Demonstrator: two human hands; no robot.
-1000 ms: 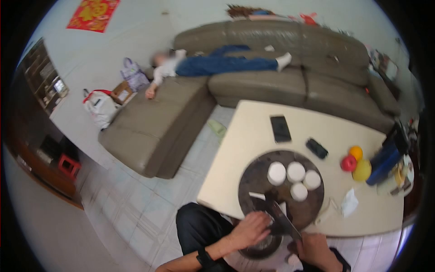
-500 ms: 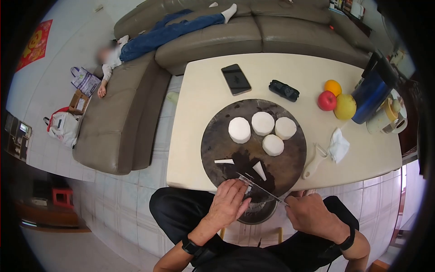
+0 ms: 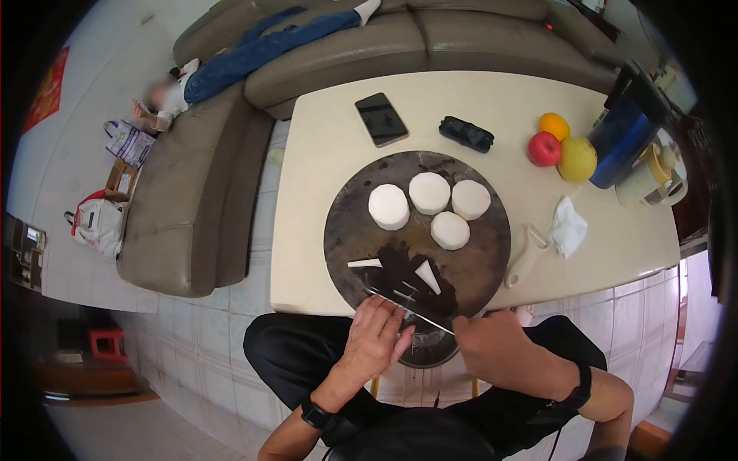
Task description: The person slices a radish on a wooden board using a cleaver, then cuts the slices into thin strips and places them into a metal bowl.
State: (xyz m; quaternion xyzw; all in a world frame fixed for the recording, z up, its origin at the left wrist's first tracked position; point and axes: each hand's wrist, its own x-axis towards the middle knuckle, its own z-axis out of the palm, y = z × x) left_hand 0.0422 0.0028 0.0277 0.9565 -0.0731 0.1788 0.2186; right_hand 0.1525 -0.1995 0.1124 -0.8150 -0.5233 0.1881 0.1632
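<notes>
A round dark board [image 3: 346,223] lies at the table's front edge, with several thick white round pieces such as this one [image 3: 389,207] on its upper half. Two thin white slices, one flat at the left [image 3: 364,263] and one wedge-shaped [image 3: 428,277], lie nearer me. My right hand [image 3: 492,346] is closed round the handle of a knife [image 3: 415,313], whose blade slants up and left across the board's near edge. Beside the blade, my left hand [image 3: 375,336] rests with its fingers together, bent over the board's edge; what lies beneath them is hidden.
On the cream table [image 3: 307,192] are a phone [image 3: 380,120], a black case [image 3: 466,134], an orange, an apple [image 3: 544,149], a yellow fruit, a blue flask [image 3: 630,127], a peeler [image 3: 526,257] and a tissue [image 3: 568,228]. A person [image 3: 261,58] lies on the sofa.
The view has shifted, so the table and board sit further up and left. My right hand and the knife have moved left towards my left hand. The person on the sofa has raised a hand.
</notes>
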